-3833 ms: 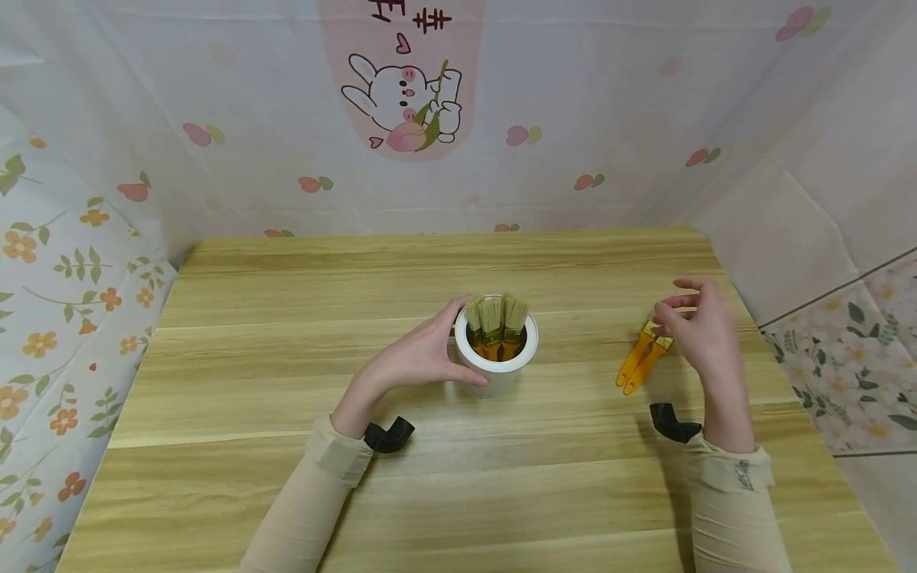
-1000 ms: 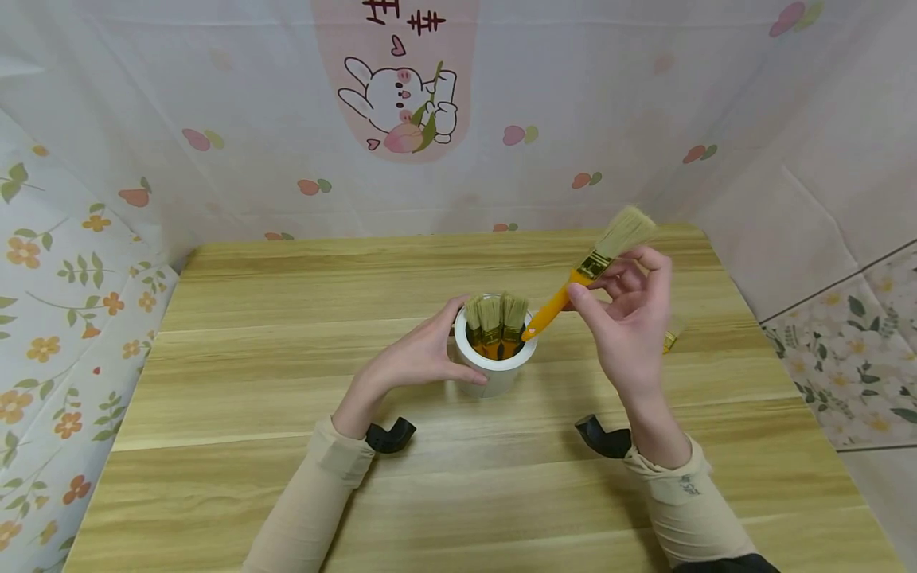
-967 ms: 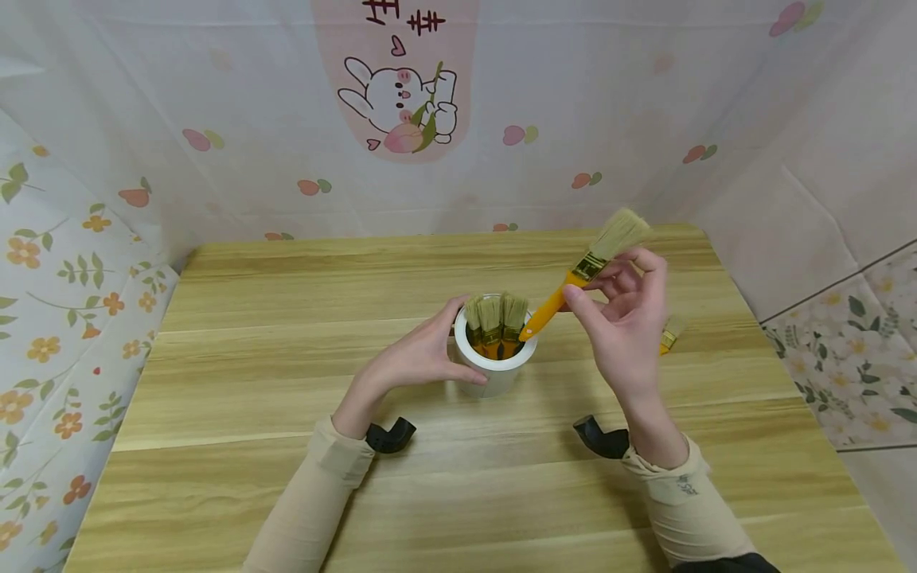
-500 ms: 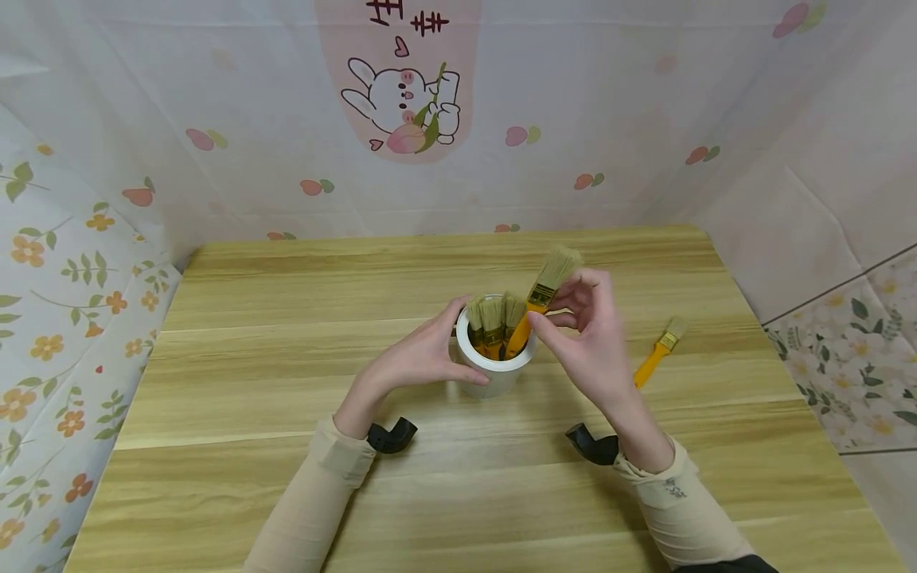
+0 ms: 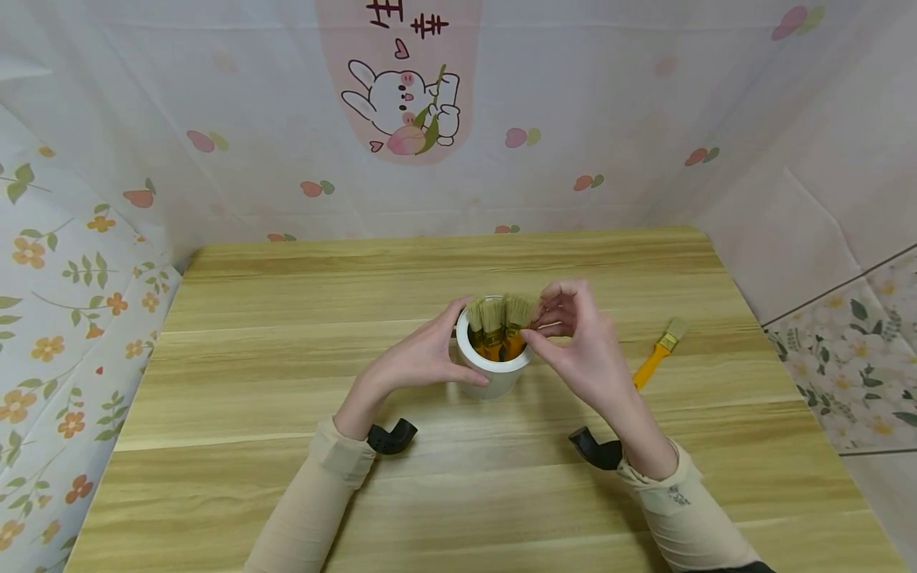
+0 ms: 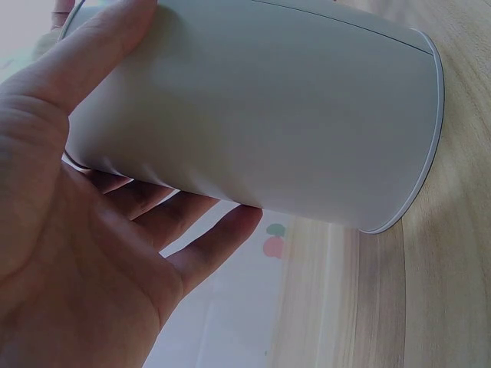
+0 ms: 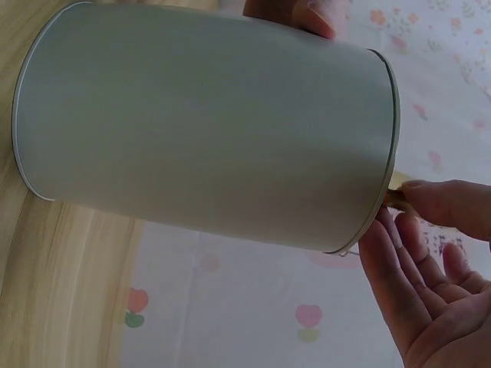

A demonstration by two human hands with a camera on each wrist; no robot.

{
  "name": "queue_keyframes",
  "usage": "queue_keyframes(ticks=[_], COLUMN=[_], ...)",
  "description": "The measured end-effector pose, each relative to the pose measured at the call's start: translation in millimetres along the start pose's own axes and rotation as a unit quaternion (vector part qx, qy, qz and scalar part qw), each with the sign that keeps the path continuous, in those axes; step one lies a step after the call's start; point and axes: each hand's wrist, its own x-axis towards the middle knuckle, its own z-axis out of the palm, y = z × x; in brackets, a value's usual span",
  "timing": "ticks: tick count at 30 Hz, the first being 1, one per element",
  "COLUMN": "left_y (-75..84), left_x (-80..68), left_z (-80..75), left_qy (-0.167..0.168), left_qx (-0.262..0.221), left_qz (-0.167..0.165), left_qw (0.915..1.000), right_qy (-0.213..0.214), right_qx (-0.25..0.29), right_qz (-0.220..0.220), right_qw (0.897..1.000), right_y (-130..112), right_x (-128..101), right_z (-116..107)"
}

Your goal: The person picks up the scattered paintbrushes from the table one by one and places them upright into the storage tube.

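Note:
A white cup [image 5: 494,380] stands at the middle of the wooden table [image 5: 286,318], with several orange-handled paintbrushes [image 5: 489,317] in it, bristles up. My left hand [image 5: 419,358] grips the cup's left side, thumb in front and fingers behind; the left wrist view shows the same left hand [image 6: 69,253] wrapped round the cup wall [image 6: 253,115]. My right hand [image 5: 580,350] is at the cup's right rim and pinches the bristle end of the rightmost paintbrush [image 5: 520,307], which stands inside the cup. In the right wrist view the right hand [image 7: 430,291] has its fingertips at the cup [image 7: 199,123] rim.
One more orange-handled paintbrush [image 5: 657,355] lies on the table to the right of the cup, bristles pointing away from me. Patterned cloth walls [image 5: 458,159] close in the back and both sides. Black wrist mounts [image 5: 390,436] sit near the table.
My right hand picked one of two brushes from the table's right, carried it left and lowered it handle-first into the cup. The left hand kept holding the cup.

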Motion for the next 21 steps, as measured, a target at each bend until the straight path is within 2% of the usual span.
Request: queue_keyframes(ticks=[9, 18, 21], left_y=[-1.1, -1.2, -0.3], left_x=[-0.1, -0.7, -0.7], left_z=[-0.2, -0.4, -0.3], left_qy=[0.0, 0.0, 0.001], left_qx=[-0.006, -0.002, -0.002], left_qz=[0.005, 0.001, 0.001], left_qw=[1.0, 1.0, 1.0], right_qy=[0.04, 0.079, 0.094], right_qx=[0.019, 0.029, 0.053], right_qz=[-0.013, 0.025, 0.029], right_qw=[0.999, 0.996, 0.994], right_y=[2, 6, 11], right_x=[0, -1, 0], right_z=[-11, -34, -43])
